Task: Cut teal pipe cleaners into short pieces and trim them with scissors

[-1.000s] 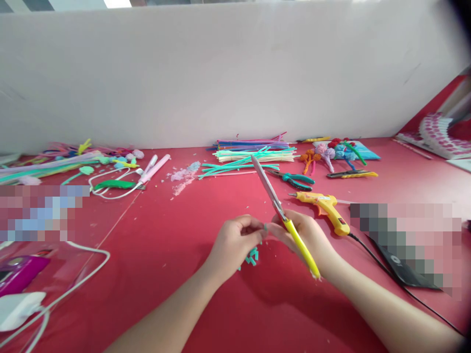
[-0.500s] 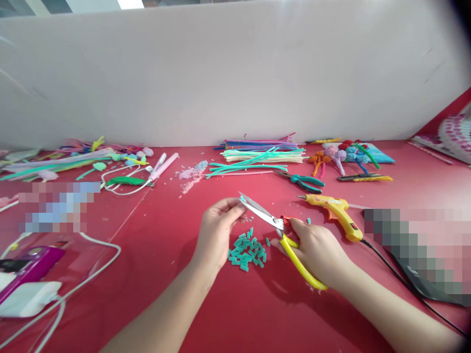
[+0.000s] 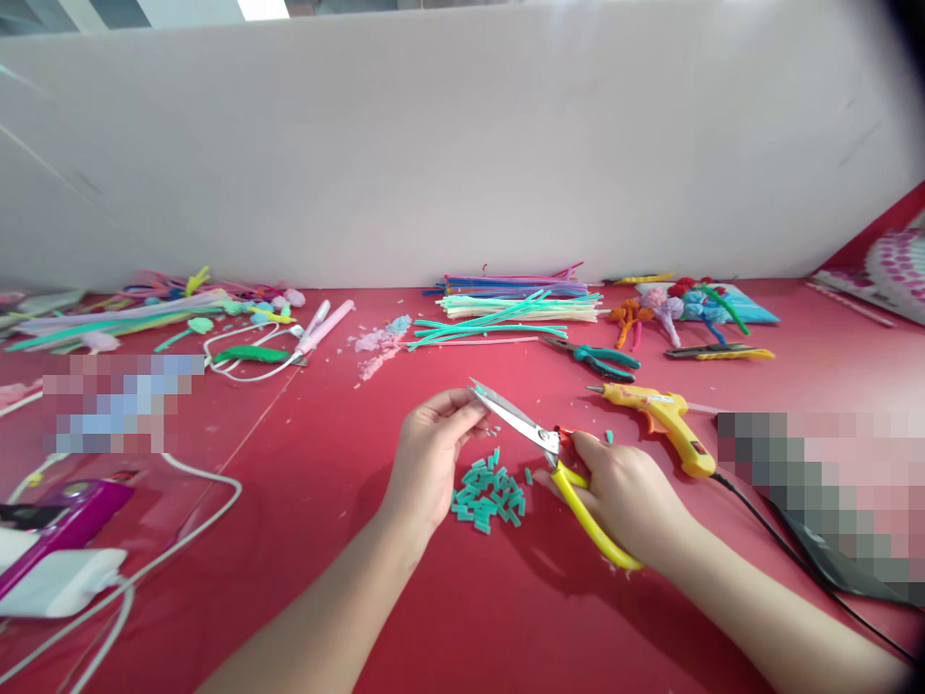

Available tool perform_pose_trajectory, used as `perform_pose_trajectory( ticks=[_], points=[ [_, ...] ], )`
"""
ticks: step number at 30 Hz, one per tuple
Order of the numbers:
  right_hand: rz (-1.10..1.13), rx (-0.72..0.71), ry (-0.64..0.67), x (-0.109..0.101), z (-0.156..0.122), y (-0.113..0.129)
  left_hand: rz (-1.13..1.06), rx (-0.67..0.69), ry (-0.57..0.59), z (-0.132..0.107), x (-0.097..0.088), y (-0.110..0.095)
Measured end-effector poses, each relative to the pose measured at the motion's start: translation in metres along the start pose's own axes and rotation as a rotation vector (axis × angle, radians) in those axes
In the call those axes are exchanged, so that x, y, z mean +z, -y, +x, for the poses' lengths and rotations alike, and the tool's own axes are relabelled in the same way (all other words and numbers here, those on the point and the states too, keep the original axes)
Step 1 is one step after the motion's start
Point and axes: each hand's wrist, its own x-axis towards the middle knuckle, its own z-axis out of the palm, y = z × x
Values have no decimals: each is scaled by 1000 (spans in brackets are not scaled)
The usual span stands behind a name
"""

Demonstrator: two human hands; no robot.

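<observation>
Bare forearms [image 3: 325,598], bare hands [image 3: 428,448]

Red tabletop [image 3: 289,501]: green snippets [image 3: 486,503], 1 yellow glue gun [image 3: 669,414], pliers [image 3: 584,354], pipe-cleaner bundles [image 3: 520,306].

We see a glossy red surface [image 3: 462,617] meeting a pale grey partition [image 3: 405,145]; above its top edge we catch a bright white patch [image 3: 262,9], and glare [image 3: 859,381] pales the surface's right side.
</observation>
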Motion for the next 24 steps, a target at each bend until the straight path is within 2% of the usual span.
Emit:
perform_pose_trajectory(
  ticks=[19, 24],
  points=[
    [-28, 33, 40, 0, 1, -2, 30, 9, 4, -1, 1, -1],
    [2, 105, 48, -2, 4, -5, 43, -6, 29, -2, 1, -2]
  ],
)
